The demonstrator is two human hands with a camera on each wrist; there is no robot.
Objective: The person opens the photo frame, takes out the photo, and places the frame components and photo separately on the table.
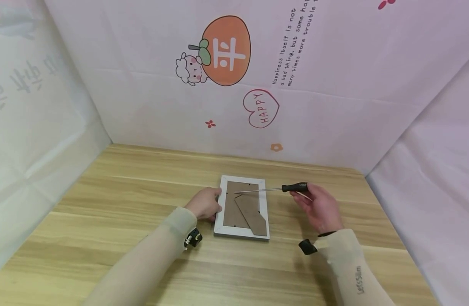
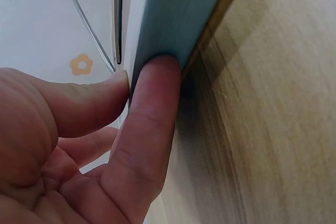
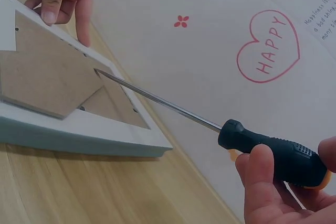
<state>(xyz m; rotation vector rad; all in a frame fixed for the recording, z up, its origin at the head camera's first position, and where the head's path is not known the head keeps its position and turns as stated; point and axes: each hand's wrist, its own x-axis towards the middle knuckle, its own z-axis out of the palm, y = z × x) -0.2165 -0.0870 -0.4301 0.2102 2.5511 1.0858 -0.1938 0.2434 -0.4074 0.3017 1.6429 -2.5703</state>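
Observation:
A white picture frame (image 1: 234,231) lies face down, its brown backing board (image 1: 230,212) and fold-out stand (image 1: 254,216) on top. My left hand (image 1: 205,203) holds its left edge; in the left wrist view the thumb is at the back face and a finger presses the side (image 2: 173,35). My right hand (image 1: 323,208) grips a screwdriver (image 1: 295,187) by its dark handle, which shows an orange end in the right wrist view. Its metal shaft (image 3: 163,102) slants across the frame, with the tip at the backing board by the narrow end of the stand.
The frame lies on a wood-grain table (image 1: 115,204). Behind it hangs a pale printed cloth (image 1: 150,106), with more cloth at both sides. Small black devices (image 1: 193,238) are strapped at both wrists. Several small dark tabs sit along the backing's edges.

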